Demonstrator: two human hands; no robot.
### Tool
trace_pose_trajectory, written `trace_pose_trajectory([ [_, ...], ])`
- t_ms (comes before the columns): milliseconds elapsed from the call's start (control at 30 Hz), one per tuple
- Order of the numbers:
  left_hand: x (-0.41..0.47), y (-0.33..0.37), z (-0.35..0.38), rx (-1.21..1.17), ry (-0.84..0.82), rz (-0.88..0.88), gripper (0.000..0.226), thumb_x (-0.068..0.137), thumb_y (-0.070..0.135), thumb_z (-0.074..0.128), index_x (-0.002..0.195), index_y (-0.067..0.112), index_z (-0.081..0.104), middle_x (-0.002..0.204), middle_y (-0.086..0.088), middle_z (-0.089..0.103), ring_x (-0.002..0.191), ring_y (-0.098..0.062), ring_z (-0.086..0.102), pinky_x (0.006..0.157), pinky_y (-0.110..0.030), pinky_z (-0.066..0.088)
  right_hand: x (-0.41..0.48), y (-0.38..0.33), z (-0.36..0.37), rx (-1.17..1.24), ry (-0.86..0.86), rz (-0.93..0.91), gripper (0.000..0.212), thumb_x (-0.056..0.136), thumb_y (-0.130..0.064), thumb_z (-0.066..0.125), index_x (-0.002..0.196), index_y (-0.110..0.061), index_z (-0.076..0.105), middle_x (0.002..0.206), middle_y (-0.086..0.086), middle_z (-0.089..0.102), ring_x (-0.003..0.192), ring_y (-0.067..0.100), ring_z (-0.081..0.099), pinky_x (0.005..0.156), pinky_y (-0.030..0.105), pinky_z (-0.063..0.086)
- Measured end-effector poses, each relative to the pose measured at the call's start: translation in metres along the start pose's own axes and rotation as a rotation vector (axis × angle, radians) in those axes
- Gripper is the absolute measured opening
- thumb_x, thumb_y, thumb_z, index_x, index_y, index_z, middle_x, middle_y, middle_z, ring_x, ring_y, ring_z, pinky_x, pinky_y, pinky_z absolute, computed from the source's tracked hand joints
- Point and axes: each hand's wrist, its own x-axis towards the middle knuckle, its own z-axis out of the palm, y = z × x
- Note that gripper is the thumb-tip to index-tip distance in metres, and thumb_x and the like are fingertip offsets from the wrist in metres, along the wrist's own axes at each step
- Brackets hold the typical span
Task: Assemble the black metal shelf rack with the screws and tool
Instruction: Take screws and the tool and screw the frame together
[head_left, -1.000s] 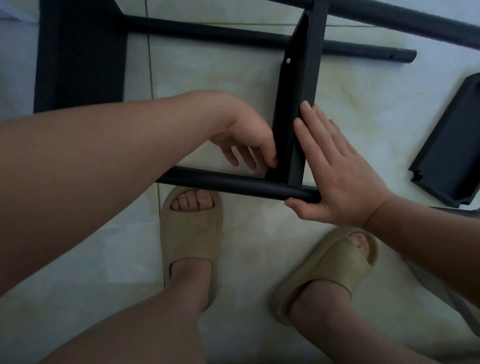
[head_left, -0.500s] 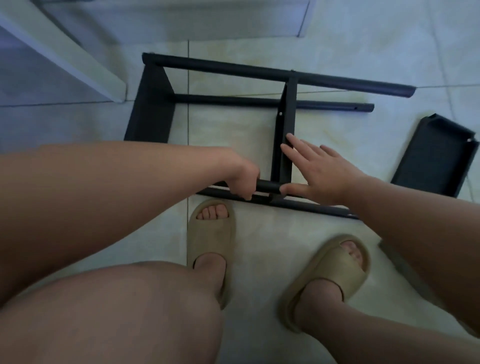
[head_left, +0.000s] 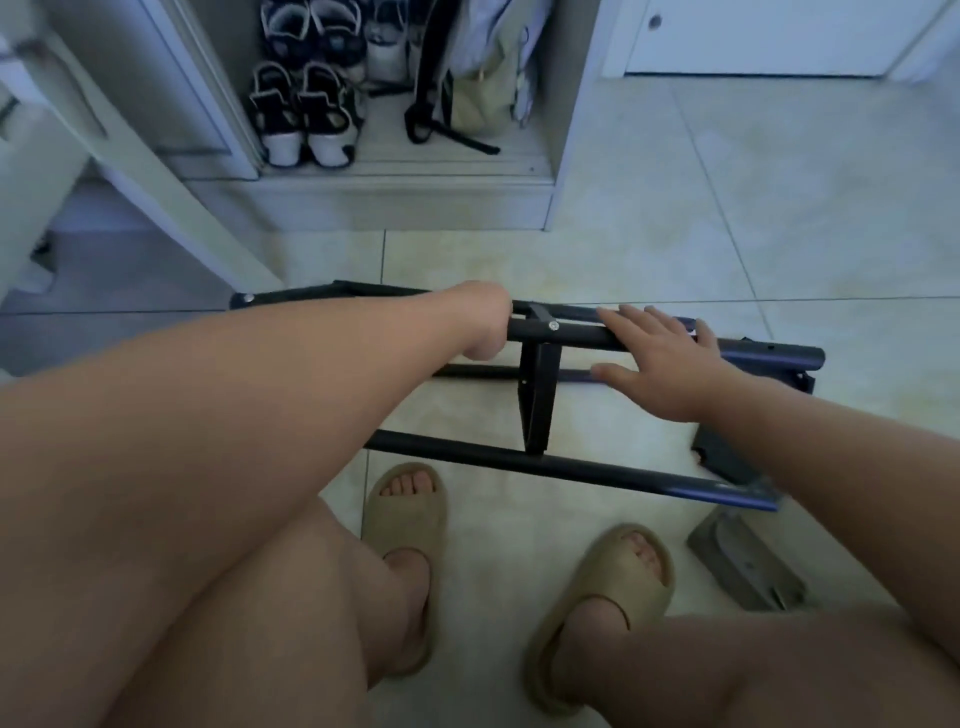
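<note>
The black metal rack frame (head_left: 571, 467) stands tipped up on the tiled floor in front of my feet, its long tubes running left to right with a flat crosspiece (head_left: 537, 395) between them. My left hand (head_left: 485, 325) grips the upper tube just left of a silver screw head (head_left: 554, 326). My right hand (head_left: 657, 364) rests flat on the same tube to the right of the crosspiece, fingers straight. No tool or loose screws are visible.
A loose black shelf panel (head_left: 727, 457) lies behind my right forearm, and a grey part (head_left: 748, 566) lies on the floor at the right. A cabinet niche with sneakers (head_left: 301, 114) and a bag (head_left: 478, 93) is ahead. My two sandalled feet (head_left: 410, 519) stand below the frame.
The frame has been lifted from lying flat to standing on its side. My left hand moved up to grip the upper tube, my right hand shifted onto that tube, and my head rose.
</note>
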Motion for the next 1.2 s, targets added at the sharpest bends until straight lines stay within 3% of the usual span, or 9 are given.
trace_pose_trajectory([
  [100, -0.01, -0.001, 0.006, -0.077, 0.076, -0.016, 0.022, 0.094, 0.01, 0.049, 0.111, 0.019, 0.062, 0.113, -0.009, 0.063, 0.107, -0.033, 0.061, 0.084, -0.035, 0.048, -0.008, -0.004, -0.004, 0.011, 0.055, 0.012, 0.069, 0.101, -0.065, 0.032, 0.16, -0.044, 0.005, 0.171, -0.008, -0.002, 0.157, 0.018, -0.007, 0.122, 0.058, -0.009],
  [167, -0.013, -0.006, 0.011, -0.155, 0.103, -0.052, 0.024, 0.093, 0.008, 0.047, 0.105, 0.026, 0.059, 0.112, -0.007, 0.059, 0.109, -0.035, 0.058, 0.096, -0.05, 0.048, -0.008, -0.009, -0.004, 0.013, 0.081, 0.014, 0.069, 0.1, -0.066, 0.03, 0.16, -0.045, 0.004, 0.171, -0.008, -0.004, 0.157, 0.019, -0.011, 0.122, 0.057, -0.011],
  [267, -0.01, -0.014, 0.016, -0.198, 0.148, -0.129, 0.037, 0.092, 0.001, 0.044, 0.108, 0.03, 0.06, 0.11, -0.003, 0.052, 0.106, -0.032, 0.05, 0.1, -0.067, 0.035, -0.002, -0.017, 0.002, 0.02, 0.102, 0.005, 0.07, 0.1, -0.066, 0.028, 0.16, -0.043, 0.002, 0.171, -0.008, -0.008, 0.156, 0.018, -0.015, 0.123, 0.055, -0.011],
  [600, 0.044, -0.035, 0.031, -0.165, 0.362, -0.158, 0.055, 0.087, -0.005, 0.042, 0.129, 0.03, 0.046, 0.128, -0.007, 0.048, 0.123, -0.033, 0.039, 0.107, -0.077, 0.012, 0.064, -0.019, 0.013, 0.005, 0.248, 0.006, 0.077, 0.095, -0.07, 0.009, 0.162, -0.034, -0.005, 0.169, -0.003, -0.019, 0.154, 0.022, -0.024, 0.122, 0.054, -0.015],
  [767, 0.056, -0.039, 0.032, -0.194, 0.335, -0.18, 0.055, 0.101, 0.021, 0.043, 0.151, 0.029, 0.021, 0.16, -0.006, 0.023, 0.147, -0.033, 0.013, 0.112, -0.075, 0.004, 0.089, -0.021, 0.013, 0.014, 0.286, 0.01, 0.08, 0.094, -0.072, 0.008, 0.162, -0.032, -0.004, 0.17, -0.004, -0.018, 0.155, 0.021, -0.023, 0.123, 0.052, -0.014],
  [900, 0.051, -0.039, 0.033, -0.23, 0.278, -0.169, 0.069, 0.104, 0.039, 0.04, 0.158, 0.028, -0.001, 0.168, -0.001, -0.005, 0.153, -0.031, -0.008, 0.118, -0.067, 0.003, 0.086, -0.022, 0.011, 0.032, 0.238, 0.018, 0.08, 0.094, -0.072, 0.009, 0.163, -0.032, -0.004, 0.17, -0.003, -0.017, 0.155, 0.02, -0.022, 0.124, 0.052, -0.012],
  [1200, 0.002, -0.017, 0.022, -0.158, 0.201, -0.107, 0.069, 0.102, 0.059, 0.027, 0.16, 0.031, 0.001, 0.168, -0.001, -0.01, 0.154, -0.029, -0.01, 0.119, -0.062, 0.003, 0.015, 0.0, -0.012, 0.037, 0.232, 0.039, 0.08, 0.093, -0.074, 0.007, 0.162, -0.036, -0.004, 0.17, -0.009, -0.015, 0.154, 0.017, -0.022, 0.123, 0.05, -0.012],
])
